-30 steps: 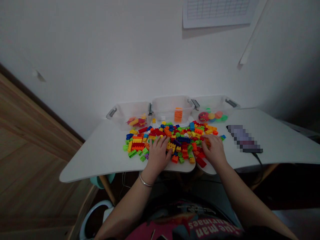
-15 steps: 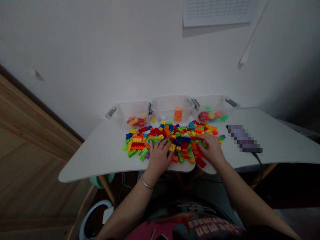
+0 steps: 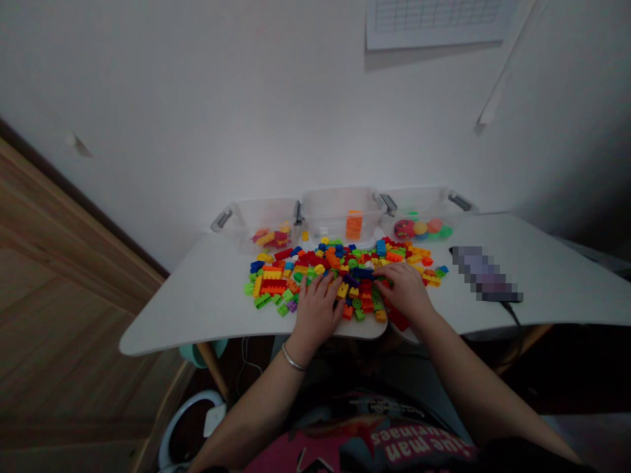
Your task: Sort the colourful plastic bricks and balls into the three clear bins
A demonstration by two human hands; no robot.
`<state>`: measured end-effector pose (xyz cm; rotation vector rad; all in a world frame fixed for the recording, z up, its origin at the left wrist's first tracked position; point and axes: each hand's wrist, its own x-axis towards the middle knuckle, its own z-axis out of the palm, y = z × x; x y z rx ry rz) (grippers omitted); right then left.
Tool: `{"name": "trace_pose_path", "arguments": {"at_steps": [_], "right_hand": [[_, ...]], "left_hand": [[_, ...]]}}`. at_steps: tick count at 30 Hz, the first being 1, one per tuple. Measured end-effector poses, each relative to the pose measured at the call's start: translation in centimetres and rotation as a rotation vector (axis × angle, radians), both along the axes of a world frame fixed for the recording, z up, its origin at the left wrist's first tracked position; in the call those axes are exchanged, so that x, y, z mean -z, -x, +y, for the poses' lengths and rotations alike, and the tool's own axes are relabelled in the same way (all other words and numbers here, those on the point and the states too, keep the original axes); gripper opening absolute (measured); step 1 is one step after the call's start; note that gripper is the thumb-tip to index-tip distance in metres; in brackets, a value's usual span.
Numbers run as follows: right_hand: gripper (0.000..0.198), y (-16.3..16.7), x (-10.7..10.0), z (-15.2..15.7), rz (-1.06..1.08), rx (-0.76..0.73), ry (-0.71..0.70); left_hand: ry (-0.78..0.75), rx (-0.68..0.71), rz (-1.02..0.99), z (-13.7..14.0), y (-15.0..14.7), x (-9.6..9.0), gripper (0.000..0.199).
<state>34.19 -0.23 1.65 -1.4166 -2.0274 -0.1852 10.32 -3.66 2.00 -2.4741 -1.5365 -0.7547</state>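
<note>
A heap of colourful toy building bricks [image 3: 276,286] is spread over the white table. My left hand [image 3: 319,307] lies on the near side of the heap, fingers spread, with a yellow brick [image 3: 342,290] by its fingertips. My right hand [image 3: 407,292] reaches in from the right, its fingers stretched towards a dark blue brick [image 3: 363,274]. Its fingertips are at that brick's right end, thumb apart from the fingers; whether they touch it I cannot tell. Bricks under both palms are hidden.
Three clear plastic bins line the wall: the left bin [image 3: 236,230] holds red and yellow pieces, the middle bin [image 3: 315,203] an orange block [image 3: 353,225], the right bin [image 3: 428,200] round colourful toys [image 3: 419,228]. A phone [image 3: 486,274] with a cable lies at right on the table [image 3: 182,309].
My right hand has moved left across the bricks, to the dark blue one. My left hand stays at almost the same place on the heap. The view has shifted slightly.
</note>
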Motion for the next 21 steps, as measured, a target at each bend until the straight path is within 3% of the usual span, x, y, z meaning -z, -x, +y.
{"name": "trace_pose_path", "arguments": {"at_steps": [21], "right_hand": [[0.01,-0.2,-1.2,-0.7,-0.015,0.045,-0.052]], "left_hand": [[-0.012,0.017,-0.029,0.0,0.1,0.2,0.048]]}}
